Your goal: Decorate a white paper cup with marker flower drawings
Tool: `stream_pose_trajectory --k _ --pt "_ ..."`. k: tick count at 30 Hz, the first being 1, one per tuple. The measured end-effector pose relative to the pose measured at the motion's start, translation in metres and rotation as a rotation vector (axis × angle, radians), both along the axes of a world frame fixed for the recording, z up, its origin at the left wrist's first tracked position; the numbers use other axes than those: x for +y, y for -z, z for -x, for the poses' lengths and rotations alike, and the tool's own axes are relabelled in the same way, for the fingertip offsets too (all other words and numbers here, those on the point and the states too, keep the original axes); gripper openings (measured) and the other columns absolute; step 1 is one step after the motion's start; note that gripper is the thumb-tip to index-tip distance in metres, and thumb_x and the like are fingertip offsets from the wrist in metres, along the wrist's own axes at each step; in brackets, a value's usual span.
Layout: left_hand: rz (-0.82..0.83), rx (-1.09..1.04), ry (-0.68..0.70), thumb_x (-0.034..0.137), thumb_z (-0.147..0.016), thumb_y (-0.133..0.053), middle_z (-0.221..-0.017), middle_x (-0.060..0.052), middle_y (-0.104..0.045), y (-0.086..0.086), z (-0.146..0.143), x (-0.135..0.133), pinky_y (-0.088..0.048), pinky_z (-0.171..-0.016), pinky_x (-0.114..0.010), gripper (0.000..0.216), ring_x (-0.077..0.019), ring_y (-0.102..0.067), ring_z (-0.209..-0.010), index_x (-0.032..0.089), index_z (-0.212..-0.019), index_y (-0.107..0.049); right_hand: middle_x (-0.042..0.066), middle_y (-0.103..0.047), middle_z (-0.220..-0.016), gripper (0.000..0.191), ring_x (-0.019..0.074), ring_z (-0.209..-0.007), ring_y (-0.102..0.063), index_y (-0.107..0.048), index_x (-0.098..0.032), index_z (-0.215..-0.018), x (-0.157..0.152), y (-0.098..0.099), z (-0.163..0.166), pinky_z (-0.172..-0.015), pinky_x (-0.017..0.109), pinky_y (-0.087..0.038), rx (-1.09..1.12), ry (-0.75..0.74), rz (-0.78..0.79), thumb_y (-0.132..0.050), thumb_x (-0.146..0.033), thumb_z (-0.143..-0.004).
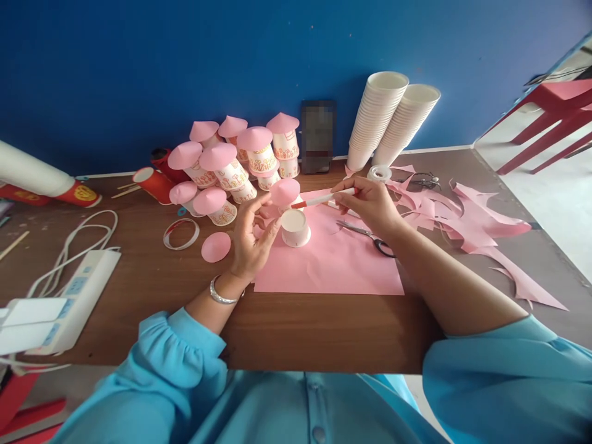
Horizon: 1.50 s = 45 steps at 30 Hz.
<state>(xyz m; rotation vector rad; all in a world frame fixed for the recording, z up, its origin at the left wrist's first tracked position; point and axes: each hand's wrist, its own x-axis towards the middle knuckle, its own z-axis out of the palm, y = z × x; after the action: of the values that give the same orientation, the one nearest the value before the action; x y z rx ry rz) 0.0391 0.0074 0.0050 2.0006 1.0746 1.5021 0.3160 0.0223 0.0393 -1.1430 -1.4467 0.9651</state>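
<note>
We observe the right hand (pixel 374 205) pinching a pen (pixel 320 198) at the cup (pixel 296 234). The left hand (pixel 252 239) is spread beside it.

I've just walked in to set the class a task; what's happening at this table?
A person's right hand holds a red-and-white pen, its red end close to the base of an upside-down paper cup on a pink sheet. The left hand is open beside the cup; whether it touches it is unclear. Scissors lie on the sheet, and decorated cups with pink cone tops stand farther back.
</note>
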Motion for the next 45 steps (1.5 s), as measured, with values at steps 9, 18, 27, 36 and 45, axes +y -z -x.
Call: stream_pose_trajectory --k 9,18,27,36,45 --pt "-0.108 0.103 0.093 0.042 -0.1 -0.07 -0.119 -0.01 -0.071 -0.007 -0.003 -0.005 -0.055 -0.076 -0.032 0.046 -0.0167 -0.064 -0.091 0.024 -0.142 -0.065 -0.005 -0.059 -0.065 0.033 0.0099 -0.058 -0.056 -0.074 -0.02 -0.084 -0.011 0.002 0.008 -0.055 0.025 -0.054 0.447 -0.113 0.093 -0.093 -0.045 -0.075" --pt "-0.184 0.273 0.106 0.034 -0.099 -0.072 -0.086 -0.005 -0.078 -0.026 -0.01 -0.017 -0.052 -0.066 -0.03 0.013 -0.0161 -0.066 -0.073 0.022 -0.101 -0.077 -0.003 -0.064 -0.069 0.039 0.01 -0.059 -0.057 -0.079 -0.021 -0.085 -0.028 0.001 0.032 -0.057 0.027 -0.053 0.455 -0.309 0.134 -0.093 -0.056 -0.078" --pt "-0.262 0.324 -0.049 0.03 -0.1 -0.07 -0.086 -0.005 -0.078 -0.031 0.009 -0.006 -0.05 -0.069 -0.028 0.013 -0.0151 -0.066 -0.074 0.02 -0.097 -0.079 -0.007 -0.05 -0.064 0.04 0.0112 -0.058 -0.053 -0.064 -0.025 -0.083 -0.002 0.01 -0.003 -0.053 0.025 -0.049 0.621 0.054 -0.042 -0.086 -0.058 -0.086" --pt "-0.059 0.457 0.099 0.026 -0.094 -0.075 -0.076 -0.001 -0.071 -0.014 0.024 -0.018 -0.047 -0.056 -0.024 0.009 -0.0106 -0.06 -0.061 0.02 -0.088 -0.079 -0.008 -0.051 -0.066 0.051 0.0068 -0.047 -0.042 -0.054 -0.024 -0.08 -0.002 0.02 -0.001 -0.042 0.022 -0.031 0.578 0.015 0.178 -0.086 -0.064 -0.079" --pt "0.083 0.413 0.004 0.034 -0.095 -0.073 -0.087 -0.004 -0.076 -0.015 0.022 -0.009 -0.055 -0.067 -0.028 0.015 -0.0145 -0.067 -0.073 0.02 -0.091 -0.079 0.005 -0.078 -0.096 0.014 0.0202 -0.084 -0.069 -0.079 -0.023 -0.093 -0.013 0.019 0.015 -0.077 0.034 -0.053 -0.186 0.066 -0.047 -0.07 -0.033 -0.091"
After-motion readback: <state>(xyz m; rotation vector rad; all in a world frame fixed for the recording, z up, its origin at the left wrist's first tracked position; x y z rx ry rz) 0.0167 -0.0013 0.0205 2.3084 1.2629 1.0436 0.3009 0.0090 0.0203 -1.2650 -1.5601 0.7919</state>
